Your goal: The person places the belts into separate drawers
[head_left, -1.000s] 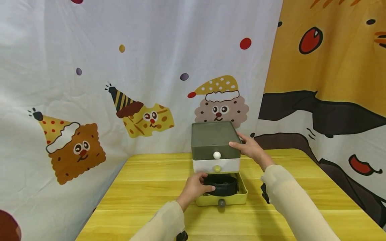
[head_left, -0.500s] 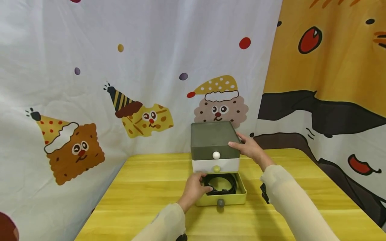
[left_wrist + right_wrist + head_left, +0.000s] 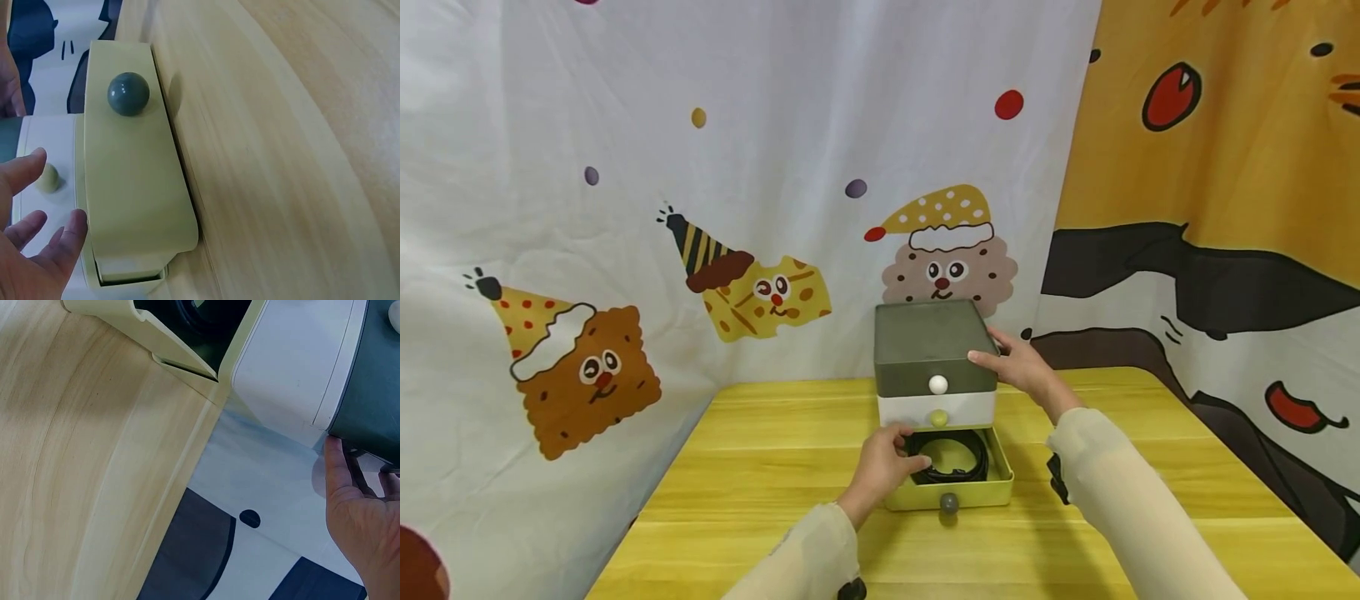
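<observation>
A coiled black belt (image 3: 981, 458) lies in the pulled-out yellow bottom drawer (image 3: 917, 498) of a small stacked drawer box. My left hand (image 3: 877, 468) hovers at the drawer's left side, fingers and thumb parted beside the coil. The left wrist view shows this hand (image 3: 37, 250) spread, with nothing visible between its fingers; the belt is hidden there by the drawer front (image 3: 128, 175). Against the right side of the dark green top tier (image 3: 932, 333), my right hand (image 3: 1026, 371) rests with its thumb near the front corner. Its fingers (image 3: 337, 464) touch the green tier in the right wrist view.
A white middle tier (image 3: 970, 408) sits between the green and yellow ones. The drawer's grey knob (image 3: 949, 503) sticks out towards me. The box stands on a wood-grain table (image 3: 775, 483), with a printed cloth (image 3: 805, 167) hanging behind.
The belt coil has tipped from standing on edge to lying flatter in the drawer, its round opening now showing. My left hand stays beside it; my right hand keeps its place on the box.
</observation>
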Demonstrator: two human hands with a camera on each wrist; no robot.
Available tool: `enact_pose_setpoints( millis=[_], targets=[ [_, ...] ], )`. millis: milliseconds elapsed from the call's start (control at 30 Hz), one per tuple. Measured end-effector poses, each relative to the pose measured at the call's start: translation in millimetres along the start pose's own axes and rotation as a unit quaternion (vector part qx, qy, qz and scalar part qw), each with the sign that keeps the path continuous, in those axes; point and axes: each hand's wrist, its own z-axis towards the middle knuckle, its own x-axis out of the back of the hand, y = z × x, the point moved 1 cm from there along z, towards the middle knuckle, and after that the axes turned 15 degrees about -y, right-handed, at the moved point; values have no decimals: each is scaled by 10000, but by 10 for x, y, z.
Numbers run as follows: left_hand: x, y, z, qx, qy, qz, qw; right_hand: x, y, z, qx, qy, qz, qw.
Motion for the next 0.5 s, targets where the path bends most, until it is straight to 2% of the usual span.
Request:
enact_pose_setpoints(
  millis=[500],
  targets=[
    [-18,44,-119,0,-167,-192,9997,-7,-1,-8,-1,0,24,10000]
  ],
)
